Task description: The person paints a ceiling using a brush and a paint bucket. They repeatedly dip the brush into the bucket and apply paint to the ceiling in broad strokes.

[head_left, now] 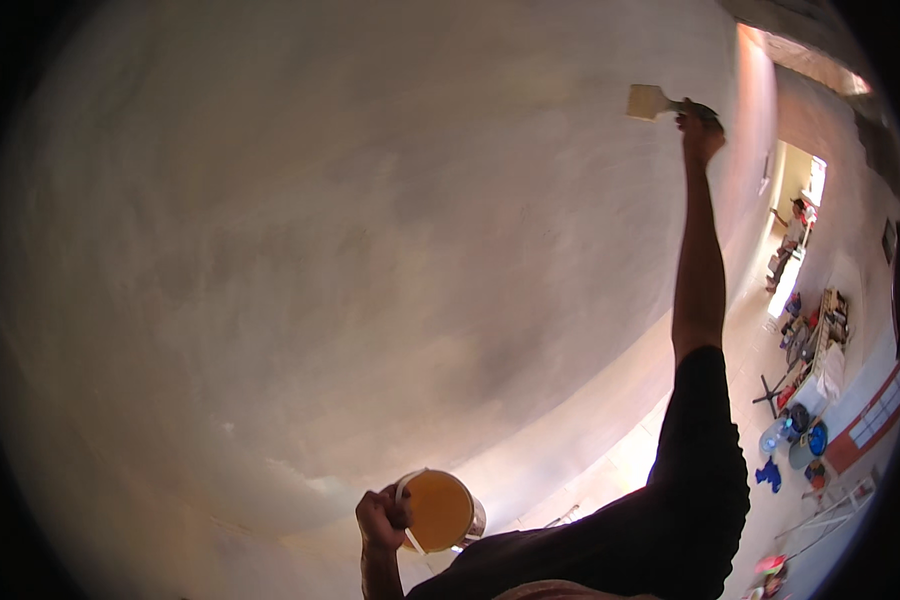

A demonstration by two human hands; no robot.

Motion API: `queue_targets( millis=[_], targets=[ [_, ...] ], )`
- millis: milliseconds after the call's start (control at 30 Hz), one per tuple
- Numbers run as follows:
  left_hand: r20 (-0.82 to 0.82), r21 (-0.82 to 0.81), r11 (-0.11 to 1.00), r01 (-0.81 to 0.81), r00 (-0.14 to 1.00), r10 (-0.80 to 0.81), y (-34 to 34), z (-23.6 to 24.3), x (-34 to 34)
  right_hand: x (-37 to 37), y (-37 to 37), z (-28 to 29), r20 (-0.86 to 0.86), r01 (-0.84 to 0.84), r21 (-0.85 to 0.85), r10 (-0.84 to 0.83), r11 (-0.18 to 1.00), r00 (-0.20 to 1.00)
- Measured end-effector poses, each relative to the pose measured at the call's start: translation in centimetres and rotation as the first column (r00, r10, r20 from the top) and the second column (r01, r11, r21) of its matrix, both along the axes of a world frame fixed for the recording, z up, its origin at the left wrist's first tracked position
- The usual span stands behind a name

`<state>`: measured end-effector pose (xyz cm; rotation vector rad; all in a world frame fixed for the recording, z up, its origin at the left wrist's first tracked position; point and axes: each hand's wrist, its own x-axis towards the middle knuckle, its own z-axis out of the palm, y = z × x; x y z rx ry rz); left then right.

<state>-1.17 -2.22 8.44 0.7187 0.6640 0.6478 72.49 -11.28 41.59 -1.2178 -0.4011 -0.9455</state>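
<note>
My right hand (702, 132) is raised high on a stretched arm, closed round the dark handle of a wide paintbrush (648, 102). The brush's pale, flat bristle end points left at the wall (370, 250); I cannot tell whether it touches. Low in front of me, my left hand (381, 516) grips the white handle at the rim of a bucket (438, 512). Yellow-orange liquid shows inside the bucket, its round mouth turned toward me. The wall is greyish beige with uneven, blotchy patches.
At the right, a person (794, 235) is by a bright doorway. Below lie cluttered household things, a blue basin (817, 438), a blue cloth (768, 475) and a black star-shaped stand (768, 396) on the floor. A metal frame like a ladder (835, 515) is at lower right.
</note>
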Motion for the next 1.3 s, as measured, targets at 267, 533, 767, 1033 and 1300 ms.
queue_targets(
  millis=[267,533,767,1033,1300],
  targets=[
    [0.025,0.012,1.000,-0.025,0.999,0.025,-1.3,2.6,0.0,-17.7,-1.5,-1.3,0.273,-0.597,0.254,0.536,0.761,0.799],
    [0.041,0.020,0.998,-0.053,0.998,0.053,-0.9,1.1,0.0,-34.0,6.8,-2.8,0.315,-0.930,0.008,0.881,0.368,0.352],
    [0.037,-0.014,0.987,-0.159,0.987,0.159,-1.9,1.9,0.6,-42.0,7.0,-9.4,-0.122,-0.966,-0.248,0.992,-0.071,-0.041],
    [0.036,0.000,0.989,-0.150,0.988,0.150,-3.0,4.2,0.5,-43.8,3.5,-18.6,-0.479,-0.929,-0.261,0.871,-0.262,-0.112],
    [-0.033,0.065,0.983,-0.174,0.984,0.176,-2.3,6.0,0.4,-49.8,4.3,-25.5,-0.573,-0.747,-0.558,0.819,-0.363,0.030]
  ],
)
